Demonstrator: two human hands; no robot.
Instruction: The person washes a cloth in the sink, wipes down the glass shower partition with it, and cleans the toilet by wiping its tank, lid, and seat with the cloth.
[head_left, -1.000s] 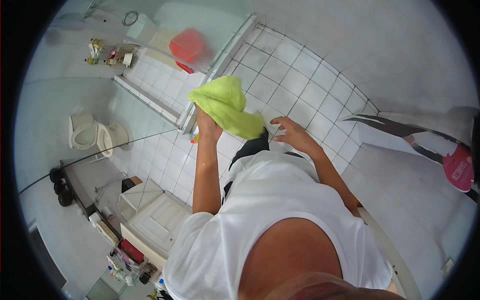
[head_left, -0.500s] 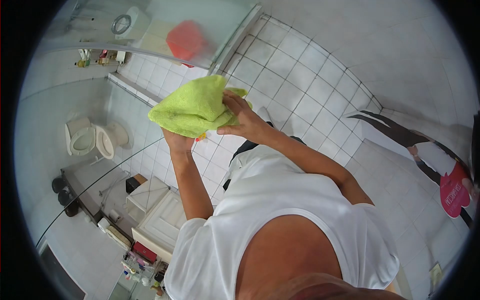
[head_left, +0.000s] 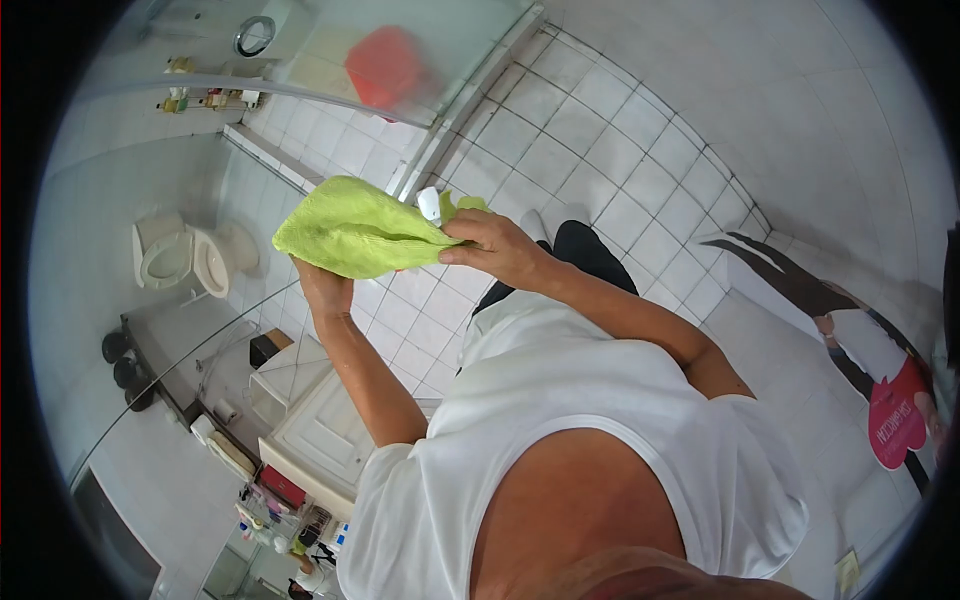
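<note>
Cloth (head_left: pixel 355 222) has shifted toward the toilet (head_left: pixel 168 262); left hand's (head_left: pixel 325 290) fingers hidden, grip unclear; right hand's (head_left: pixel 502 250) fingers pinch it, likely spreading it.

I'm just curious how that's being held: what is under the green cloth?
Under the green cloth, part of the left hand shows; its fingers are covered. Whether anything else lies beneath cannot be seen.
</note>
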